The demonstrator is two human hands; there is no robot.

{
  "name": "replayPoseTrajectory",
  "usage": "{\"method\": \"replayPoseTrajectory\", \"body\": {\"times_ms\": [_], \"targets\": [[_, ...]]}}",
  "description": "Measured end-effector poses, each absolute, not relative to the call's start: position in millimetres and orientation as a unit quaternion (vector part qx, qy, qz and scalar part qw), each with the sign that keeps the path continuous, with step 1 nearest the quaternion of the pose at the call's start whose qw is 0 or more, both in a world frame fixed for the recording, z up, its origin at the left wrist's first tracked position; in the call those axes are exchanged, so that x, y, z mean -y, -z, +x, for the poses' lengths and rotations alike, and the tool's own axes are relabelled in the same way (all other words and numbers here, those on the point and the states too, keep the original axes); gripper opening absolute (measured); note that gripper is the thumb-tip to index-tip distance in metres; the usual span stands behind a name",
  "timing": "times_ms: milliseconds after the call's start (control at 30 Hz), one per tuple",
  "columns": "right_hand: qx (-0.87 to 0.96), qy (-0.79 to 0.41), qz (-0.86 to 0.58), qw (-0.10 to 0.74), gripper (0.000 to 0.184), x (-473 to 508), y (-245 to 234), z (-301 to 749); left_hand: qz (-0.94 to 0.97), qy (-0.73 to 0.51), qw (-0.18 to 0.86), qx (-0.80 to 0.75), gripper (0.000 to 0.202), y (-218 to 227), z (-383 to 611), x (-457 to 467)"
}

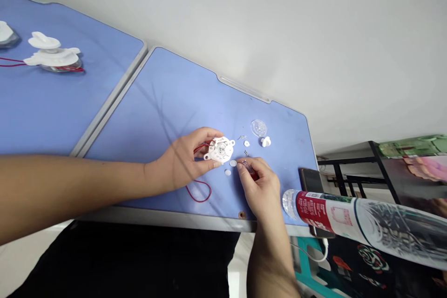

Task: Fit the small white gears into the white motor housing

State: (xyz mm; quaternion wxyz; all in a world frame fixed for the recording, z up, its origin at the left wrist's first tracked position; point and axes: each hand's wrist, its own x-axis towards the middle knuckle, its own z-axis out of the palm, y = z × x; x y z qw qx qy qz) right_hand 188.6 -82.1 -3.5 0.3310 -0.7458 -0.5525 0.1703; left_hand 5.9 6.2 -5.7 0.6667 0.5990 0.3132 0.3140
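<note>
Wall, plain off-white (296, 32), is rising behind two blue-topped desks w/ grey edging; the R desk (181, 93) is standing next to the L desk (52, 116), w/ a narrow gap running btwn. Big clear plastic bottle w/ red-and-white label (324, 216) is standing out at the R desk's right end, partly covering a dark flat phone (310, 181).

L hand (181, 160) is reaching over the R desk, thumb & fingers pinching opp. edges of a round white plastic housing w/ two ring-shaped lugs (221, 150), which is showing its open inner face, approx. mid-desk, just above the surface as far as I'm seeing. R hand (260, 186) is resting just right of it, thumb & index tips drawing close together, fingers curling round a dark-red translucent piece (250, 170); rest of that grip is hiding, can't tell more.

White winged assembly w/ clear base and red wires (52, 58) is sitting on the L desk. Thin red wire loop (210, 191) is lying below the L hand. Clear round ribbed plastic disc (259, 128) is lying beyond the R hand, w/ a small white plastic knob (266, 141) sitting just beside. Two flat white discs (228, 172) are lying btwn the hands; tiny metal pcs (247, 152) are scattering nr a small white washer-like ring (247, 143).
</note>
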Motion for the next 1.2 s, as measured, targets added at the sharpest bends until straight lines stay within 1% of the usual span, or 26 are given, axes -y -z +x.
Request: {"method": "replayPoseTrajectory", "body": {"times_ms": [233,567,700,1033,1200], "targets": [[0.533,-0.172,-0.758,0.334,0.020,77.9,4.4,186.2,0.605,-0.316,0.659,-0.317,0.042,4.1,5.3,-6.0],[0.526,-0.167,-0.773,0.314,0.018,72.8,2.7,183.1,0.602,-0.315,0.664,-0.313,0.043,4.2,5.4,-5.7],[0.520,-0.171,-0.773,0.322,0.018,73.4,1.7,183.6,0.602,-0.315,0.663,-0.313,0.043,3.5,5.3,-6.2],[0.514,-0.194,-0.773,0.317,0.018,89.1,-7.8,180.1,0.588,-0.311,0.675,-0.319,0.043,1.7,6.0,-5.7],[0.501,-0.187,-0.783,0.318,0.019,96.5,-6.1,176.0,0.598,-0.319,0.663,-0.317,0.041,1.9,6.0,-5.3]]}}
